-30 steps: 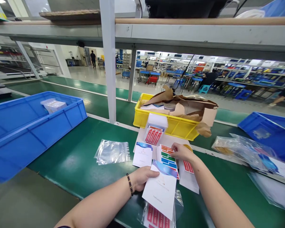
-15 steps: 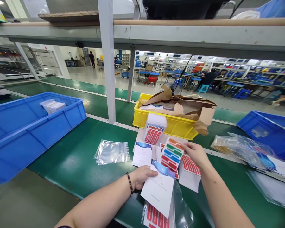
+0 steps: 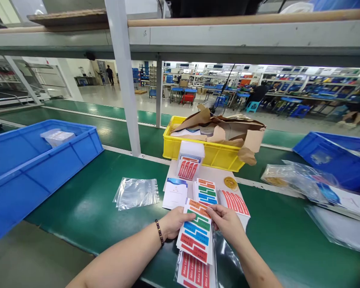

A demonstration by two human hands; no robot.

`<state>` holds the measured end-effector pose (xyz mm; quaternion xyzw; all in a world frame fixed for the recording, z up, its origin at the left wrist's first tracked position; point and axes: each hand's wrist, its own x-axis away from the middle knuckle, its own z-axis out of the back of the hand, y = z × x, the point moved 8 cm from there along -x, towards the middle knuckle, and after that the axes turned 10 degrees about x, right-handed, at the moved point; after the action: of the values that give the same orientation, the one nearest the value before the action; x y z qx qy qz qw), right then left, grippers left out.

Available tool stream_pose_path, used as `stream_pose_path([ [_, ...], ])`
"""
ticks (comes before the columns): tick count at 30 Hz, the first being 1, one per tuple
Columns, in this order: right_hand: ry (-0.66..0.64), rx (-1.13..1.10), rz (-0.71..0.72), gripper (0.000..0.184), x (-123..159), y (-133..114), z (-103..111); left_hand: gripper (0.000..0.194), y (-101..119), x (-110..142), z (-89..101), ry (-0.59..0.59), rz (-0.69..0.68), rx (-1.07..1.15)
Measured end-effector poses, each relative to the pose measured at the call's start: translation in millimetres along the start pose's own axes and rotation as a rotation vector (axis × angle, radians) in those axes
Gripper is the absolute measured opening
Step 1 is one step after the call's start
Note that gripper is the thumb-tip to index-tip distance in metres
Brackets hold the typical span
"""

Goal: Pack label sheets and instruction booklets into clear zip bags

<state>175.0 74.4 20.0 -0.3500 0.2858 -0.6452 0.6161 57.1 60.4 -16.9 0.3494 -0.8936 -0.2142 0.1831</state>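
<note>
My left hand (image 3: 177, 223) is closed on the left edge of a multicoloured sticker sheet (image 3: 195, 234), its thumb lying on top. My right hand (image 3: 225, 222) pinches the same sheet at its upper right. The white booklet seen earlier is now covered by this sheet. Below them lies a clear plastic bag (image 3: 228, 256) with a red label sheet (image 3: 195, 272) at it; whether the sheet is inside, I cannot tell. Just beyond my hands are a stack of multicoloured sticker sheets (image 3: 206, 188), a pile of red label sheets (image 3: 234, 202) and white booklets (image 3: 174, 196).
Clear zip bags (image 3: 136, 194) lie left of the booklets. A white box with red labels (image 3: 189, 162) stands before a yellow bin (image 3: 210, 158) of brown paper. Blue bins (image 3: 69, 160) flank the green bench, with bagged papers (image 3: 345, 202) at right. A white post (image 3: 124, 80) rises ahead.
My right hand has brought the multicoloured sticker sheet down and left onto the booklet in my left hand. A roll of yellow bands has come into sight behind. The view has shifted slightly.
</note>
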Motion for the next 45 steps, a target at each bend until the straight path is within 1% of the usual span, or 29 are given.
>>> stream_pose_path([
  [1, 0.058, 0.064, 0.025, 0.031, -2, 3, 10, 0.042, 0, 1, 0.3, -0.001, -0.007, -0.020],
  [2, 0.145, 0.148, 0.057, 0.030, -3, 6, 24, 0.042, 0, 1, 1.2, 0.004, -0.012, -0.032],
  [4, 0.350, 0.357, 0.114, 0.028, -3, 10, 58, 0.040, 0, 2, 2.7, 0.017, -0.010, -0.039],
  [5, 0.431, 0.466, 0.133, 0.028, -2, 11, 72, 0.040, -1, 2, 2.8, 0.019, -0.004, -0.040],
  [6, 0.481, 0.569, 0.144, 0.029, -1, 12, 83, 0.039, -1, 2, 2.6, 0.020, 0.002, -0.039],
  [7, 0.501, 0.668, 0.147, 0.029, -2, 13, 89, 0.039, -2, 2, 1.8, 0.017, 0.012, -0.036],
  [9, 0.477, 0.859, 0.126, 0.031, -4, 15, 91, 0.038, -4, 3, -0.4, 0.000, 0.029, -0.027],
  [11, 0.435, 1.028, 0.078, 0.034, -7, 16, 84, 0.037, -4, 3, -2.3, -0.020, 0.038, -0.020],
  [14, 0.394, 1.165, 0.017, 0.035, -10, 16, 74, 0.037, -5, 3, -0.5, -0.013, 0.046, -0.025],
  [17, 0.318, 1.118, 0.036, 0.033, -11, 18, 72, 0.036, -4, 3, 1.7, 0.000, 0.046, -0.031],
  [20, 0.221, 1.003, 0.093, 0.029, -11, 25, 76, 0.034, -3, 3, -0.4, -0.015, 0.039, -0.013],
  [22, 0.192, 0.976, 0.115, 0.024, -12, 28, 79, 0.034, -3, 4, -1.9, -0.013, 0.043, -0.001],
  [25, 0.184, 0.964, 0.126, 0.019, -14, 30, 81, 0.034, -3, 5, -4.3, -0.008, 0.046, 0.004],
  [30, 0.179, 0.916, 0.144, 0.018, -13, 29, 83, 0.035, -3, 6, -3.7, 0.011, 0.070, -0.014],
  [34, 0.186, 0.919, 0.198, 0.020, -13, 33, 87, 0.037, -2, 4, -0.2, 0.033, 0.068, 0.000],
  [35, 0.207, 0.921, 0.212, 0.023, -14, 33, 89, 0.036, -1, 4, 2.2, 0.055, 0.062, 0.007],
  [36, 0.260, 0.922, 0.231, 0.025, -13, 32, 91, 0.035, 0, 3, 5.4, 0.087, 0.055, 0.014],
  [37, 0.346, 0.921, 0.263, 0.026, -10, 27, 94, 0.034, 1, 2, 9.0, 0.122, 0.048, 0.022],
  [39, 0.587, 0.883, 0.398, 0.023, 4, 5, 94, 0.031, 2, 1, 15.2, 0.181, 0.042, 0.047],
  [40, 0.702, 0.843, 0.504, 0.022, 16, -10, 89, 0.030, 2, 0, 17.7, 0.206, 0.045, 0.068],
  [41, 0.783, 0.789, 0.623, 0.022, 30, -26, 80, 0.029, 2, -1, 19.9, 0.229, 0.048, 0.093],
  [42, 0.806, 0.732, 0.756, 0.026, 44, -41, 65, 0.027, 1, -2, 21.3, 0.248, 0.054, 0.117],
  [43, 0.743, 0.696, 0.873, 0.031, 55, -55, 46, 0.026, 1, -3, 21.9, 0.261, 0.057, 0.141],
  [44, 0.657, 0.674, 0.953, 0.036, 63, -66, 27, 0.024, 1, -4, 21.6, 0.267, 0.056, 0.164],
  [45, 0.571, 0.680, 1.001, 0.037, 69, -74, 8, 0.024, 3, -5, 20.0, 0.259, 0.045, 0.187],
])
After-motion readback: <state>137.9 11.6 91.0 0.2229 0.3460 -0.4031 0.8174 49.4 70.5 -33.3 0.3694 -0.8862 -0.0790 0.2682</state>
